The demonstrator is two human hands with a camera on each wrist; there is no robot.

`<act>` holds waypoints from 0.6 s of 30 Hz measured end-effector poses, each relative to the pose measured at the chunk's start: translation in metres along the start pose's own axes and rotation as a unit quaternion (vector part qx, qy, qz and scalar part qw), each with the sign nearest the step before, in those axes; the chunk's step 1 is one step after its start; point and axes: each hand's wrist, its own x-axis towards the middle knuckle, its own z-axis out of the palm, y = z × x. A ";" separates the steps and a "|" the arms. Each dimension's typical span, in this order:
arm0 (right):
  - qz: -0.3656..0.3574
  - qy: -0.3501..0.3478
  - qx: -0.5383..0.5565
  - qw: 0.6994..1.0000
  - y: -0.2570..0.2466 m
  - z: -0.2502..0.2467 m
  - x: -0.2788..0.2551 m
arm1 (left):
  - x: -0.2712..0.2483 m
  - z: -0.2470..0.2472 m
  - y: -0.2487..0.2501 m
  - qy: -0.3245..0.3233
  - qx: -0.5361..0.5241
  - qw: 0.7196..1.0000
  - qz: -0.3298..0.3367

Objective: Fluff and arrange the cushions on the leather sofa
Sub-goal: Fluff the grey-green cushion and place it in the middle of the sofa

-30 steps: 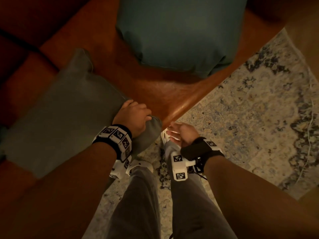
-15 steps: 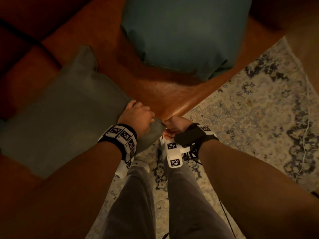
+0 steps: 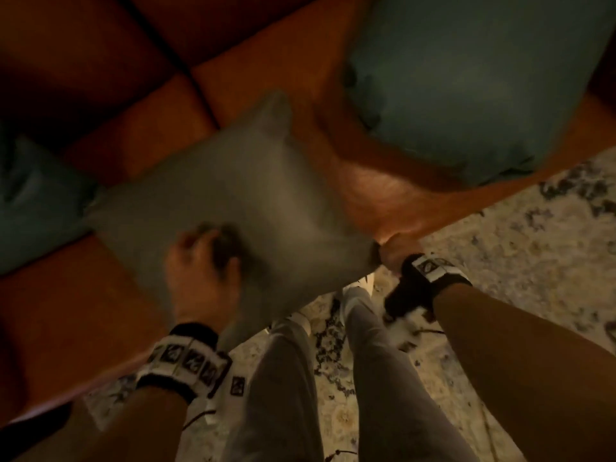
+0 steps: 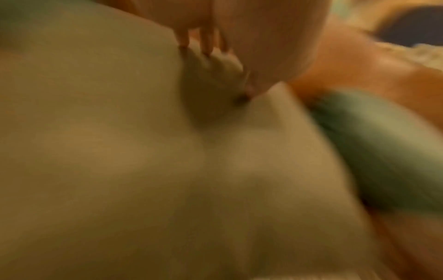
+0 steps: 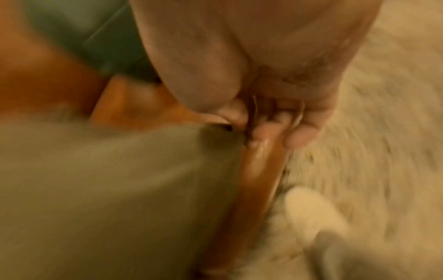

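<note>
A grey cushion (image 3: pixel 253 195) lies tilted over the front of the brown leather sofa (image 3: pixel 383 191), blurred by motion. My left hand (image 3: pixel 203 261) is on its near side, fingers (image 4: pixel 199 37) and thumb dug into the grey cushion (image 4: pixel 120 161) around a bulge of fabric. My right hand (image 3: pixel 395 250) pinches the cushion's right corner at the seat's front edge. In the right wrist view the thumb and fingers (image 5: pixel 297 136) close on the corner of the grey cushion (image 5: pixel 120 180). A large teal cushion (image 3: pixel 473 88) sits on the seat at the upper right.
Another teal cushion (image 3: pixel 33 201) lies at the far left of the seat, also seen as a teal cushion (image 4: pixel 383 151) beside the grey one. A patterned pale rug (image 3: pixel 520 248) covers the floor. My legs (image 3: pixel 376 378) and white shoes stand close to the sofa front.
My right hand has come up from my leg and taken the grey cushion's near corner. My left hand has let that corner go and moved left onto the cushion, which has swung right.
</note>
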 end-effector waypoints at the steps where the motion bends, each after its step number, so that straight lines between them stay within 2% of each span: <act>1: -0.002 0.050 -0.010 0.999 -0.009 -0.001 -0.001 | -0.006 -0.003 -0.036 0.008 -0.037 0.992 -0.117; 2: -0.019 0.076 0.000 0.997 -0.018 -0.002 -0.003 | -0.012 -0.004 -0.070 0.004 -0.085 0.967 -0.239; 3: -0.031 0.070 0.036 0.996 -0.025 -0.001 -0.005 | -0.019 -0.004 -0.094 -0.014 -0.151 0.930 -0.335; 4: -0.040 0.037 0.078 0.995 -0.034 -0.002 -0.010 | -0.026 -0.002 -0.109 -0.032 -0.235 0.888 -0.395; 7: -0.071 -0.017 0.064 0.995 -0.050 0.010 -0.012 | -0.049 0.014 -0.122 -0.083 -0.432 0.773 -0.456; 9: -0.074 -0.018 0.081 0.994 -0.049 0.018 -0.011 | -0.061 0.028 -0.119 -0.098 -0.500 0.710 -0.485; 10: -0.069 -0.022 0.089 0.993 -0.047 0.019 -0.012 | -0.066 0.032 -0.114 -0.101 -0.520 0.688 -0.496; 12: -0.068 -0.031 0.060 0.995 -0.043 0.014 -0.014 | -0.072 0.034 -0.114 -0.076 -0.542 0.669 -0.503; 15: -0.098 0.038 -0.072 0.992 -0.052 0.005 -0.023 | -0.072 0.028 -0.119 -0.065 -0.597 0.638 -0.482; 16: -0.119 0.080 -0.122 0.982 -0.061 0.003 -0.031 | -0.070 0.023 -0.118 -0.057 -0.594 0.657 -0.460; 17: -0.149 0.132 -0.166 0.966 -0.072 0.001 -0.040 | -0.068 0.016 -0.117 -0.035 -0.558 0.705 -0.435; 18: -0.181 0.187 -0.196 0.945 -0.085 -0.001 -0.050 | -0.064 0.007 -0.114 -0.007 -0.498 0.766 -0.405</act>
